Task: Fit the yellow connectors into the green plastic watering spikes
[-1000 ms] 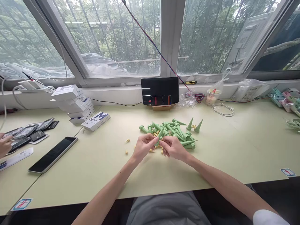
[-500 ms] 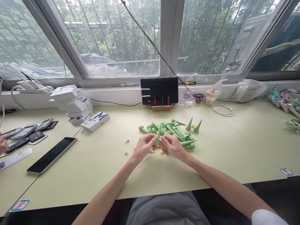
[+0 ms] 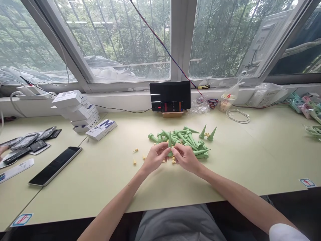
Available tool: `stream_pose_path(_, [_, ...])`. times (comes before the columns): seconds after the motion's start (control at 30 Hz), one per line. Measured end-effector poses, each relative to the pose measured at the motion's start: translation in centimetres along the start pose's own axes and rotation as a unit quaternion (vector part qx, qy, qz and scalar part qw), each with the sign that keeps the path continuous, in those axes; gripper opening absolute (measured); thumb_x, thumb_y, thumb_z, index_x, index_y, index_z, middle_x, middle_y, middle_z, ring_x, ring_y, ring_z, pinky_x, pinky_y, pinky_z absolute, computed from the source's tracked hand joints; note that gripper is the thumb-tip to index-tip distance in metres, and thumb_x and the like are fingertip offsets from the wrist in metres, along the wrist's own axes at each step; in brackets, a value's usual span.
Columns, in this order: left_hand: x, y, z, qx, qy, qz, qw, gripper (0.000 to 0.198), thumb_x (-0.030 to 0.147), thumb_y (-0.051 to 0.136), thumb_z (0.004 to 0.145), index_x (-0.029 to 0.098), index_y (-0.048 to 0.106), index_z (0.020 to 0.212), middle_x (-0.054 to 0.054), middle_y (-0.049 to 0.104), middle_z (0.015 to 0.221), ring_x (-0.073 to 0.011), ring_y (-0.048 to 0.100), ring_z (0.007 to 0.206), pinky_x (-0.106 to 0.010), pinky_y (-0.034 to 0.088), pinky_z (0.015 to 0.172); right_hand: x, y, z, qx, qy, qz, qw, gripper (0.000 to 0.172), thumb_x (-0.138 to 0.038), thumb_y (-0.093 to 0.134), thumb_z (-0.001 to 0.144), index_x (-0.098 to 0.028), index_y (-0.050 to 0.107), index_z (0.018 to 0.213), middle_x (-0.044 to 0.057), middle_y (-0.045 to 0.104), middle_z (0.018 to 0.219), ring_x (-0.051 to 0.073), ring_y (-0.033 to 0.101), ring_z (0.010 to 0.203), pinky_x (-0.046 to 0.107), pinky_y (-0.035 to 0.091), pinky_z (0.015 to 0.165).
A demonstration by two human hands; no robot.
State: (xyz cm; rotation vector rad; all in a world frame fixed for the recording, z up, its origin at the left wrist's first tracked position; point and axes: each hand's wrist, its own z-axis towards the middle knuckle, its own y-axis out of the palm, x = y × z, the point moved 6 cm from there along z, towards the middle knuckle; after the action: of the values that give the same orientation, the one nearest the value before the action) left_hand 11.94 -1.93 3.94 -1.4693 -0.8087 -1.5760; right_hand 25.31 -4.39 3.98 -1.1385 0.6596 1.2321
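Point up, a green cone-shaped plastic spike (image 3: pixel 170 139) stands between my fingertips over the table. My left hand (image 3: pixel 154 158) pinches it low on its left side. From the right, my right hand (image 3: pixel 186 158) is closed with thumb and fingers pressed against its lower part; any small piece under those fingertips is hidden. Just behind my hands lies a heap of similar green spikes (image 3: pixel 187 137). Small yellow plastic tips (image 3: pixel 135 150) are scattered around and partly under my hands. Two green spikes (image 3: pixel 212 134) stand upright to the right, with yellow tips at their sides.
A phone (image 3: pixel 172 106) showing a timer leans on a black screen (image 3: pixel 170 92) at the back. White boxes (image 3: pixel 101 129) are stacked on the left, near a large phone (image 3: pixel 56 166). Another person's hand (image 3: pixel 2 151) is at the left edge. A white cable (image 3: pixel 238 116) lies back right.
The spike has turned more upright, and my right fingertips have closed in against its base. A yellow bit visible at them earlier is now covered. The other person's hand shifted slightly.
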Motion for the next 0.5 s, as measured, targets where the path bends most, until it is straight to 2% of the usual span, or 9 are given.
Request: stream_pose_path(0.5, [-0.05, 0.08, -0.07, 0.013, 0.010, 0.002, 1.000, 0.030, 0.044, 0.067, 0.086, 0.016, 0.065, 0.098, -0.005, 0.068, 0.086, -0.0120, 0.059, 0.058, -0.025, 0.053, 0.054, 0.12, -0.06, -0.04, 0.001, 0.001, -0.015, 1.000, 0.038, -0.041, 0.044, 0.097, -0.022, 0.038, 0.064, -0.003, 0.044, 0.051, 0.011, 0.040, 0.047, 0.026, 0.034, 0.047])
